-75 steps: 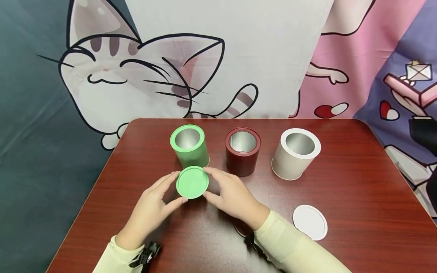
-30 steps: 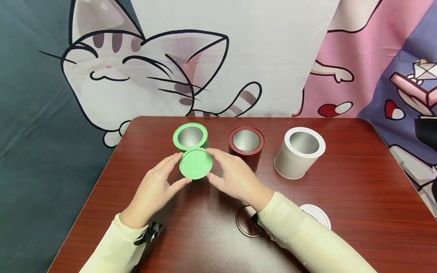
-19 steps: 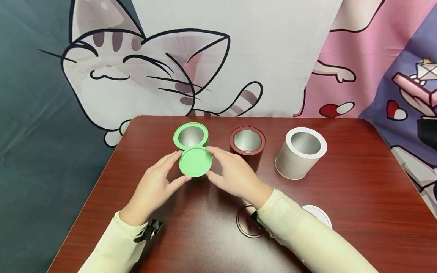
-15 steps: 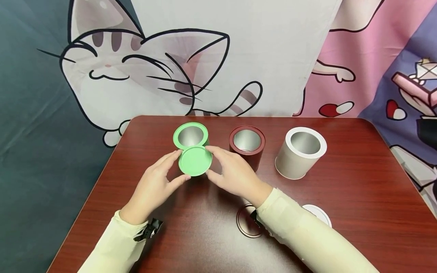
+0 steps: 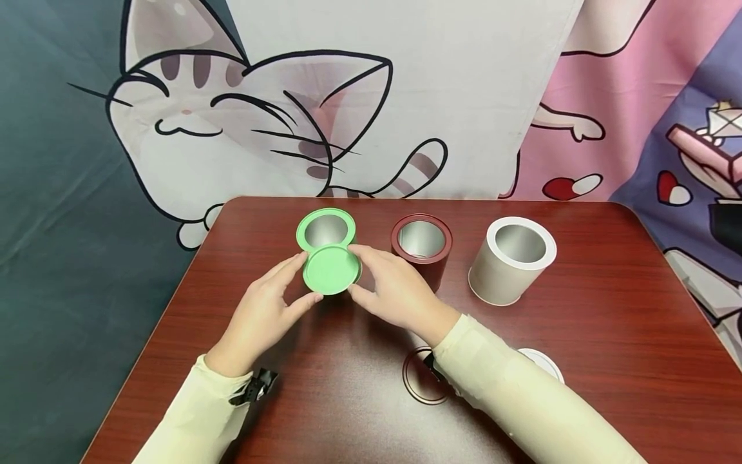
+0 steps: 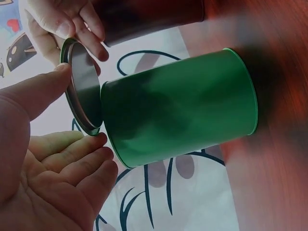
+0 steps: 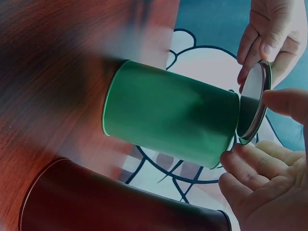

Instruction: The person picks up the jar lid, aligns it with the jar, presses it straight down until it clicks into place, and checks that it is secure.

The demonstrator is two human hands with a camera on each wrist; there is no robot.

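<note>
Both hands hold a round green lid (image 5: 332, 270) by its edge, in front of the open green can (image 6: 183, 108). My left hand (image 5: 263, 309) pinches its left side between thumb and fingers; my right hand (image 5: 400, 290) pinches the right side. The lid hangs tilted at the near rim of the can, its metallic underside facing the can in both wrist views. Whether lid and rim touch, I cannot tell. In the head view the lid hides most of the can's body, while its silvery inside shows.
To the right stand an open dark-red can (image 5: 423, 274) and an open white can (image 5: 501, 280). A thin dark-red round rim (image 5: 426, 402) and a white lid (image 5: 547, 366) lie on the wooden table (image 5: 608, 322), both partly hidden by the right forearm.
Over these frames both hands have carried the green lid away from me, up to the green can's near rim. In the last half second it has shifted only slightly toward the can.
</note>
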